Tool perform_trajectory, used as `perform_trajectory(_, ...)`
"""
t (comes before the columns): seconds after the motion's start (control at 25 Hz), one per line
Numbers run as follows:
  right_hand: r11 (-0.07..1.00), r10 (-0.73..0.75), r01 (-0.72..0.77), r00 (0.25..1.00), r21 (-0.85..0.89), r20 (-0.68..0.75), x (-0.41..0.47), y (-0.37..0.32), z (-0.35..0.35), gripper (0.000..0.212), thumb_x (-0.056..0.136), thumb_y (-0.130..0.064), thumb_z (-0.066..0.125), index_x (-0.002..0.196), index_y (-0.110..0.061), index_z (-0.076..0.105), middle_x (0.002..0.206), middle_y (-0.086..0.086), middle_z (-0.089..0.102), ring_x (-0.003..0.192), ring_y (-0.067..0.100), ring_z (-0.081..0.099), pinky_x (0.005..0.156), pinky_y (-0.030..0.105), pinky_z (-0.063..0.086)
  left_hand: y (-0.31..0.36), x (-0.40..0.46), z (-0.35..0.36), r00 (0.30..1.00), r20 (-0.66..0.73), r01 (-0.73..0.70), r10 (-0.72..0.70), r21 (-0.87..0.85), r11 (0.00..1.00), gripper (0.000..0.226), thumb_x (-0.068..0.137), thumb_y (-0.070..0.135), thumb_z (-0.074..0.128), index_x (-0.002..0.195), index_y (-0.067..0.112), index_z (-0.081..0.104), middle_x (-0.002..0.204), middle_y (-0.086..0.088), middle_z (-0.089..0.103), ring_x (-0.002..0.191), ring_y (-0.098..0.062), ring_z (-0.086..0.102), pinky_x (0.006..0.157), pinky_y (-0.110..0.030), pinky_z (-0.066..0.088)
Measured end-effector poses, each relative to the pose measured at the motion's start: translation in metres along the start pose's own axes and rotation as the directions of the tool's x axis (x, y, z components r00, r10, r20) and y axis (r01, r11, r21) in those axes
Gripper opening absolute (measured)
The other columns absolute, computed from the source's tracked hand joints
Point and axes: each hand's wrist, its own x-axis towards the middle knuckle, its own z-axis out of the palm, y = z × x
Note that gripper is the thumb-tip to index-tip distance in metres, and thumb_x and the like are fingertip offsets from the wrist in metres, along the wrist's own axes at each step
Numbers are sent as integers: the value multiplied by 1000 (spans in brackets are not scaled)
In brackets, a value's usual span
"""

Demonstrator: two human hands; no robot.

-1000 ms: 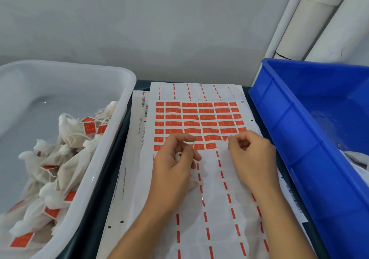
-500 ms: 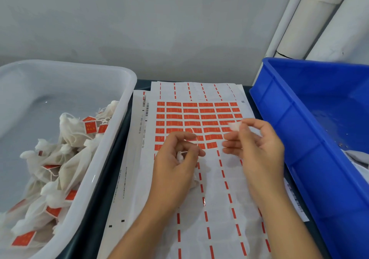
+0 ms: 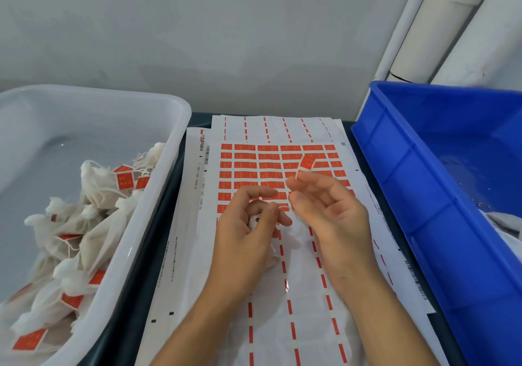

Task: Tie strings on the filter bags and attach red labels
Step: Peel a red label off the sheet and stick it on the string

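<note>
A pale grey wall (image 3: 197, 32) fills the upper half of the view. At the top right, white cylindrical pipes (image 3: 457, 26) lean against it, slanting up and to the right. Below them sits a blue plastic crate (image 3: 401, 168), running down the right edge. A translucent white plastic tub (image 3: 158, 204) occupies the left side. Both containers rest on a dark tabletop (image 3: 147, 275), visible as a strip beside the tub.

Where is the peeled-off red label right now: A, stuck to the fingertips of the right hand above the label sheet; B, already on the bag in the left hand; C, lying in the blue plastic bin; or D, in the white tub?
A: the peeled red label stands up from the right hand fingertips, over the white label sheet.
</note>
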Motion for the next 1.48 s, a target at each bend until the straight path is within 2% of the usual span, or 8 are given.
perform_trajectory(0.12, 1000, 10, -9, 999, -16, 37, -1, 2, 4, 29, 88, -12, 80, 112, -27, 75, 106, -7, 79, 99, 13, 76, 77, 23, 62, 0, 0, -1, 1000, 4, -19, 19, -42, 999, 18, 105, 20, 60, 106, 37, 66, 85, 5, 76, 78, -10, 73, 64, -31, 63)
perform_trajectory(0.2, 999, 15, -15, 1000, -37, 10, -1, 4, 4, 24, 87, -8, 80, 105, -24, 77, 99, -4, 80, 93, 17, 77, 77, 26, 63, 0, 0, -2, 999, 8, -31, 31, -50, 998, 13, 105, 20, 60, 108, 31, 66, 84, 2, 76, 76, -10, 73, 65, -23, 59)
perform_trajectory(0.32, 1000, -4, 3, 999, -31, -41, -1, 2, 1, 18, 83, -16, 83, 98, -25, 79, 95, -8, 80, 93, 10, 76, 73, 14, 58, -2, 0, -3, 1000, 15, 3, -2, -63, 998, 14, 106, 21, 57, 108, 32, 66, 82, 0, 74, 67, -10, 69, 57, -24, 56)
perform_trajectory(0.44, 999, 3, -6, 999, -44, -54, -2, 0, -1, 19, 79, -27, 84, 98, -31, 79, 98, -12, 79, 95, 7, 76, 73, 13, 57, -3, 1, -4, 1000, 14, 26, -25, -72, 997, 19, 107, 21, 55, 107, 37, 66, 80, -2, 72, 60, -14, 64, 50, -28, 56)
perform_trajectory(0.72, 999, 33, -31, 996, -22, 88, -2, -2, -1, 32, 88, -11, 80, 115, -27, 74, 104, -9, 79, 97, 11, 76, 75, 16, 58, -1, 1, -5, 1000, -1, -30, 30, -86, 996, 19, 106, 13, 56, 109, 28, 67, 77, -1, 71, 67, -9, 67, 56, -24, 57)
perform_trajectory(0.96, 995, -3, 4, 1000, -100, 15, -1, -5, -6, 30, 80, -28, 84, 108, -34, 76, 102, -18, 78, 97, 2, 74, 72, 10, 55, 0, 1, -4, 1000, 1, 23, -23, -76, 997, 14, 106, 21, 55, 112, 29, 65, 75, 1, 69, 62, -18, 64, 54, -28, 59)
perform_trajectory(1.28, 987, -141, 143, 989, -79, 34, -5, -10, -7, 32, 85, -16, 82, 112, -33, 76, 104, -10, 78, 100, 14, 76, 79, 20, 60, 5, 0, -6, 992, 128, 6, -12, 44, 999, 19, 102, 29, 64, 84, 29, 70, 66, 12, 62, 61, -6, 58, 63, -27, 57)
perform_trajectory(1.48, 992, -113, 116, 990, 38, -79, -5, -12, -10, 22, 89, -35, 73, 110, -30, 77, 109, -2, 78, 100, 22, 77, 82, 29, 62, 12, -1, -8, 989, 148, 7, -15, 55, 998, 18, 101, 32, 64, 84, 31, 72, 67, 11, 63, 61, -6, 59, 63, -22, 56)
